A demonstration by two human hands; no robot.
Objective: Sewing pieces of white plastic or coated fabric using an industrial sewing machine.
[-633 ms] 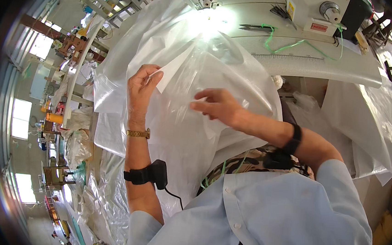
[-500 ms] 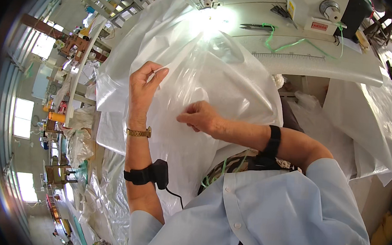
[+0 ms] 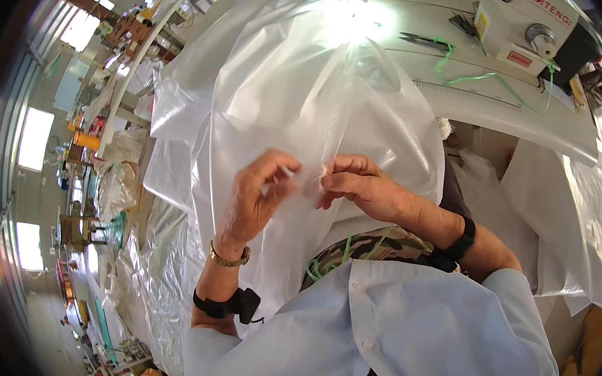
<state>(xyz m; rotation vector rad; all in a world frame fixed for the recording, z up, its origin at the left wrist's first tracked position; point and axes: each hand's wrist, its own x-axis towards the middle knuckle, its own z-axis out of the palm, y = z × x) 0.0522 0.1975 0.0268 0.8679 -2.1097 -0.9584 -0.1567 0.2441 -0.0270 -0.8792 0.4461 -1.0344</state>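
R hand (image 3: 361,189) moved to L hand (image 3: 254,198), both pinching plastic bag (image 3: 308,97).

Clear plastic sheet (image 3: 307,111): thin, translucent, glossy, heavily creased. It hangs draped from the far work surface down toward the near centre, spreading left and right in loose folds. Its near middle portion is gathered into a small pinched pleat, raised off the lap, with strong glare at the far top.

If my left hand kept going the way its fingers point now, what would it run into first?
Most likely the right hand. The left hand has its fingers aimed across at it, with only a pinched fold of the clear plastic sheet between them, though depth is hard to judge.
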